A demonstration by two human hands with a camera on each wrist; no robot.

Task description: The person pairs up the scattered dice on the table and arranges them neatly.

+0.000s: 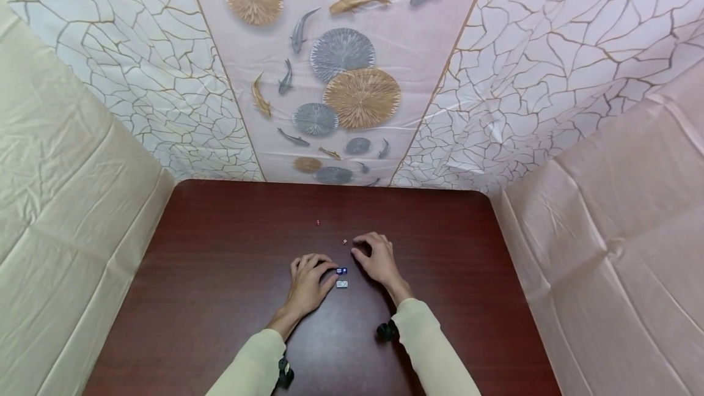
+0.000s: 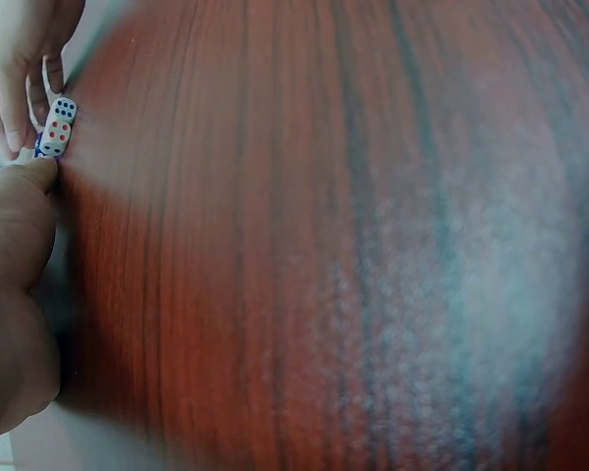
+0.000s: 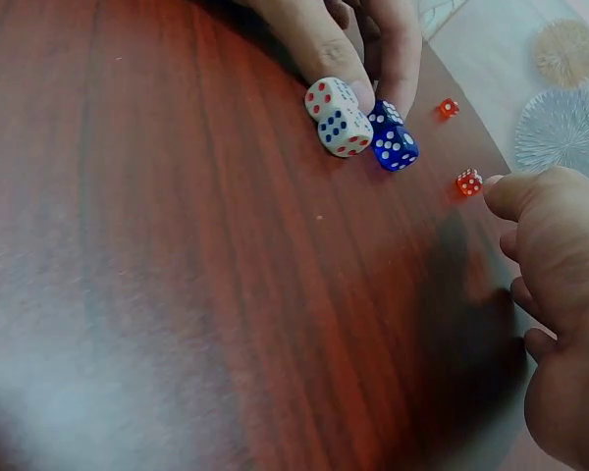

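Two white dice (image 1: 342, 285) lie side by side, with two blue dice (image 1: 342, 271) in a row just beyond them. My left hand (image 1: 309, 285) has its thumb and forefinger on either side of the blue pair's left end, pinching it; the thumb tip comes between the blue and white rows in the right wrist view. Close to a small red die (image 3: 469, 183), my right hand (image 1: 379, 258) has its thumb and forefinger spread, with a slight gap from the die in the head view. Nothing is in its grasp.
A second red die (image 1: 318, 222) lies farther back on the dark red-brown wooden table (image 1: 231, 225). Behind the table's far edge hangs a patterned cloth (image 1: 341, 157). Pale cloth walls stand along the left (image 1: 82, 200) and right sides.
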